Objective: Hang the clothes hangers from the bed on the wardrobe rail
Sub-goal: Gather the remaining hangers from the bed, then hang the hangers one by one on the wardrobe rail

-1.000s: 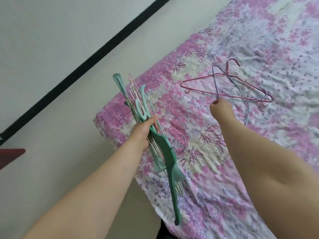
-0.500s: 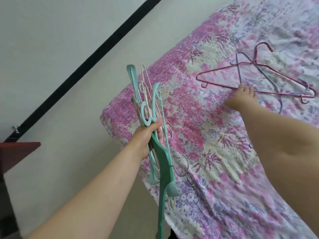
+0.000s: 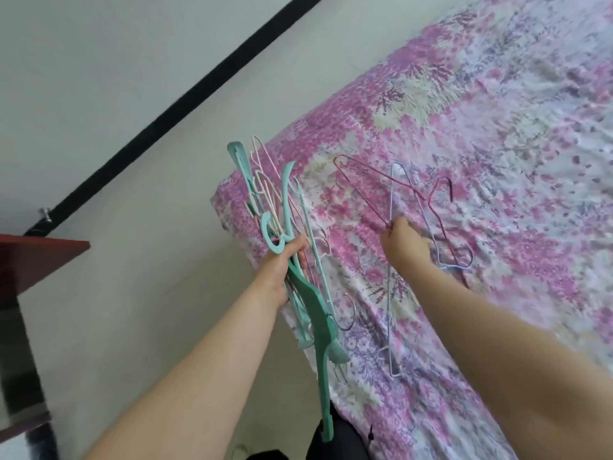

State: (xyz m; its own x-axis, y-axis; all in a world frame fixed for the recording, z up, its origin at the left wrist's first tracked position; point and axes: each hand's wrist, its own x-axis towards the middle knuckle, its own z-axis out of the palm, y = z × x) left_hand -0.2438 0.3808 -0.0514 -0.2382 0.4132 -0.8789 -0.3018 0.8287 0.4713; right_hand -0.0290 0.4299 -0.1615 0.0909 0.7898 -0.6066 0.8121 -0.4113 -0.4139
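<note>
Two wire hangers [image 3: 414, 207] on bed [image 3: 497, 161]; hanger bundle [image 3: 292, 260] left.

The room is bright with soft light, few shadows, and the bed [image 3: 497, 161] looks blurry and smeared.

A bundle of teal plastic and pale pink wire clothes hangers [image 3: 292, 260] stands nearly upright at the bed's 9 o'clock edge, hooks and shoulders fanned toward 12 o'clock, one long teal arm trailing down toward 6 o'clock; the left hand [image 3: 282, 263] grips it round the middle. At 3 o'clock from it, a thin magenta wire hanger [image 3: 368, 194] and a thin light-blue wire hanger [image 3: 390, 293] cross one another over the pink and purple floral bed sheet [image 3: 497, 161], both pinched at their crossing by the right hand [image 3: 404, 247]. The blue one runs lengthwise toward 6 o'clock.
</note>
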